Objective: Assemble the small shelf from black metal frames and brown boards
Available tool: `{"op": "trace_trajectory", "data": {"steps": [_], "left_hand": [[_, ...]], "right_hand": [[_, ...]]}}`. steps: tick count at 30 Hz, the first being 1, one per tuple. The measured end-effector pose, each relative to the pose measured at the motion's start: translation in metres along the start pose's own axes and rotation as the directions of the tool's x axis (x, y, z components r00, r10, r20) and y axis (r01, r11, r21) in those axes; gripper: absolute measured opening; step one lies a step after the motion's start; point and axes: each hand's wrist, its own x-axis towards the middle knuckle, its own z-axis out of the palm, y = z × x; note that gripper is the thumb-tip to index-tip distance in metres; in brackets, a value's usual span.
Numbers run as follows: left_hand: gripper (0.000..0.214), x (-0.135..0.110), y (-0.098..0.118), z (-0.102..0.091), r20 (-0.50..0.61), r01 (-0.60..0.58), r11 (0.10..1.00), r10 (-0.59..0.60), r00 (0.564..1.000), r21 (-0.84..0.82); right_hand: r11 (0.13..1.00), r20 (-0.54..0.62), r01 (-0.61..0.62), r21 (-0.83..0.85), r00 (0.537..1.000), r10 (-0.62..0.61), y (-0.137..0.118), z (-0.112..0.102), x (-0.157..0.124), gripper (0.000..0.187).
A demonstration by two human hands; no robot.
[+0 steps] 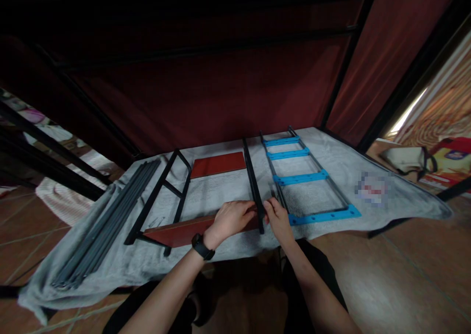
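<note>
My left hand (233, 218), with a black watch at the wrist, lies over the right end of a reddish-brown board (171, 233). Its fingers are curled against a black metal side frame (253, 179), which stands on edge. On the frame's other side my right hand (275, 216) has its fingertips pinched together close to the bar; whatever they hold is too small to make out. A second black side frame (158, 201) with a crossbar meets the board's left end. Another reddish-brown board (219, 164) spans the back, between the two frames.
A grey cloth (217, 194) covers the low table. Dark metal tubes (110, 221) lie in a bundle at left, near small loose hardware (156, 222). To the right lies a rack of thin rods with blue strips (301, 179), then a blurred packet (374, 189). Dark red panels rise behind.
</note>
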Motion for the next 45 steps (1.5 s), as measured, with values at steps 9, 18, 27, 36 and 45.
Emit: {"op": "trace_trajectory", "data": {"steps": [9,18,27,36,45], "left_hand": [[0.024,-0.0002,0.0009,-0.0034,0.021,0.006,1.0,-0.006,1.0,-0.006],[0.025,-0.0001,-0.0024,-0.0005,-0.003,-0.017,1.0,0.017,1.0,-0.012],[0.027,0.0,-0.0049,0.0043,-0.021,-0.023,1.0,0.023,1.0,-0.006],[0.027,-0.0003,-0.0039,0.0022,-0.009,-0.023,0.999,0.023,1.0,-0.024],[0.023,-0.0005,-0.003,0.0014,-0.021,-0.023,1.0,0.023,1.0,-0.016]], "right_hand": [[0.991,0.027,-0.004,0.131,1.0,0.001,0.0016,-0.0002,0.0013,0.035],[0.981,0.005,-0.022,0.191,1.0,0.021,0.0015,-0.0007,0.0023,0.036],[0.991,-0.015,-0.03,0.129,0.999,0.032,-0.0016,-0.002,0.0004,0.039],[0.997,-0.007,0.011,-0.079,1.0,-0.012,-0.0018,-0.0024,-0.001,0.041],[0.994,0.014,0.023,-0.104,1.0,-0.022,-0.0009,-0.0002,0.0016,0.036]]}}
